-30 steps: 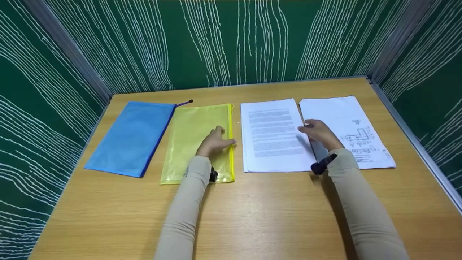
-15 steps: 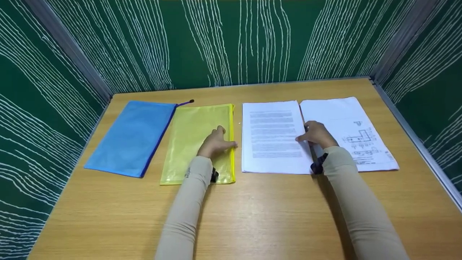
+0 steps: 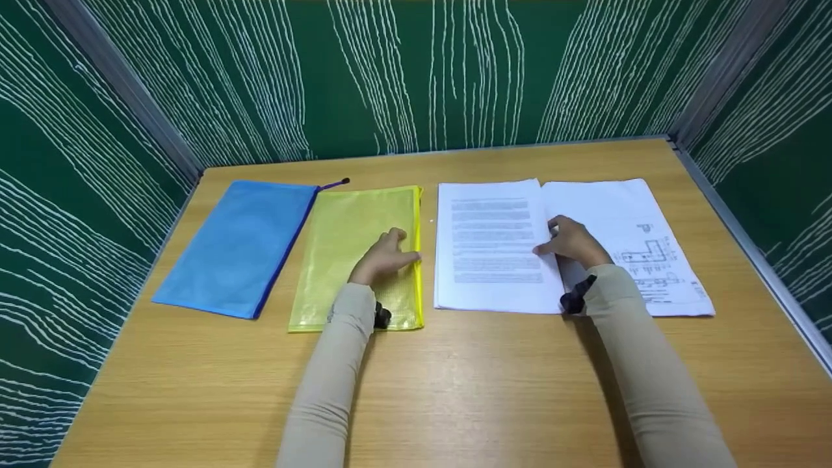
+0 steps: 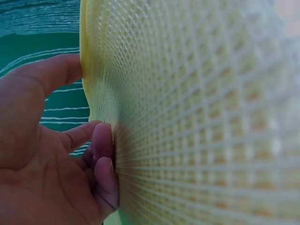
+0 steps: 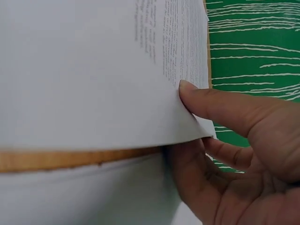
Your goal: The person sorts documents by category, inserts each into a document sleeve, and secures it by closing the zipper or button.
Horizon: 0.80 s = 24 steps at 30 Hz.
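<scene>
Nearest us, two beige sleeves (image 3: 324, 396) reach forward over the wooden table (image 3: 455, 409), the forearms angled slightly inward, a black wrist camera (image 3: 575, 301) on each. Beyond them, our hands stand well apart. Our left hand (image 3: 382, 258) lies over the yellow mesh zip pouch (image 3: 348, 224), its bent fingers touching the mesh and its thumb stretched to the zip edge; it does not clasp the pouch. Our right hand (image 3: 571, 242) pinches the near-side edge of the text-printed stack (image 3: 492, 253), thumb above, fingers beneath. Just right of that hand lie the sheets with a line drawing (image 3: 601, 201); left of our left hand, the blue zip pouch (image 3: 240, 250). Past both hands rises the green white-lined wall (image 3: 413, 78).
</scene>
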### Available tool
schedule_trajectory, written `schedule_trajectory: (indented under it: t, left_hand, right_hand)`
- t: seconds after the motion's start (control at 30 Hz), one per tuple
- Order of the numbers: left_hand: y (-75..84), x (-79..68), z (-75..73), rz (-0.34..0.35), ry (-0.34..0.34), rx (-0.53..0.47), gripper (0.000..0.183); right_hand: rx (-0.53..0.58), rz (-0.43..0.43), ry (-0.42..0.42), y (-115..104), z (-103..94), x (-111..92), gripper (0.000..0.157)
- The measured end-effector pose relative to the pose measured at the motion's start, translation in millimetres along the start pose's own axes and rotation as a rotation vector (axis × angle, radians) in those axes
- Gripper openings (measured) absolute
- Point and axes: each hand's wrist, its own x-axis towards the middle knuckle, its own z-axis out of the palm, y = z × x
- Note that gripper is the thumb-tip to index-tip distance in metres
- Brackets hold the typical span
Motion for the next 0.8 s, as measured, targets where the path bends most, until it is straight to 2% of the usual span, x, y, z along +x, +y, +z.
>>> schedule_trajectory:
  t: [0.33, 0.6, 0.8]
  left_hand:
    - [-17.7, 5.2, -1.4, 0.076, 0.011, -0.144, 0.057]
    - [-34.5, 10.2, -0.9, 0.117, 0.034, -0.422, 0.054]
    - [-39.5, 12.4, -2.2, 0.132, 0.041, -0.496, 0.054]
  right_hand:
    - [0.021, 0.008, -0.025, 7, -1.5, 2, 0.072]
    - [0.049, 0.019, -0.045, 9, -0.8, 2, 0.076]
    - [0.144, -0.026, -0.059, 16, -2.3, 1, 0.073]
